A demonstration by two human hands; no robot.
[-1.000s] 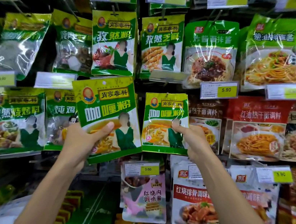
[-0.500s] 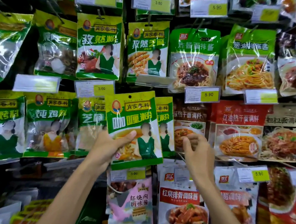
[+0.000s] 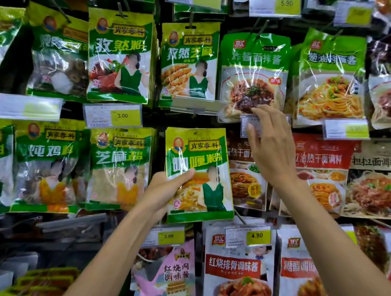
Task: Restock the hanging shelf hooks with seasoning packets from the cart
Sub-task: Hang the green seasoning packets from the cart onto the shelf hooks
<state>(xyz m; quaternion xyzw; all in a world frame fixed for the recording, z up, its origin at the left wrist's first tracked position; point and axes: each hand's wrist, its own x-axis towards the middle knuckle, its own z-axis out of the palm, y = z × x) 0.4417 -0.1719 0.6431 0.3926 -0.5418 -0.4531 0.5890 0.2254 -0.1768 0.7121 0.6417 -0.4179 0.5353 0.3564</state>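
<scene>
Head view puts you square in front of the tall dark hanging shelf wall [image 3: 21, 67], and most of the job here looks done. Nearly every column in sight carries glossy plastic packets, green-and-yellow seasoning ones on the left and in the middle, red and clear sauce ones to the right. What is left shows in the middle row, between the green-and-yellow sesame packets [image 3: 119, 165] and the brown-red noodle packets [image 3: 247, 179]. Whether anything already hangs on that hook is hidden behind what you hold. One flat green-and-yellow seasoning packet [image 3: 201, 173], printed with a figure in a green dress, stands upright and slightly tilted in front of that column, not yet hung. Your left hand [image 3: 164, 191] grips it at the lower left, thumb across the front and the other fingers curled behind. Your right hand [image 3: 273, 155] is raised just right of it, fingers [image 3: 265, 112] spread and holding nothing. Their tips are at the small clear price tag [image 3: 249, 125] under the green noodle-sauce packet [image 3: 253, 78] above; touching or just short, I cannot tell. My judgement is that you now need to find the hook's end and get the packet's top edge onto it. How much stock waits in the cart is out of sight.
</scene>
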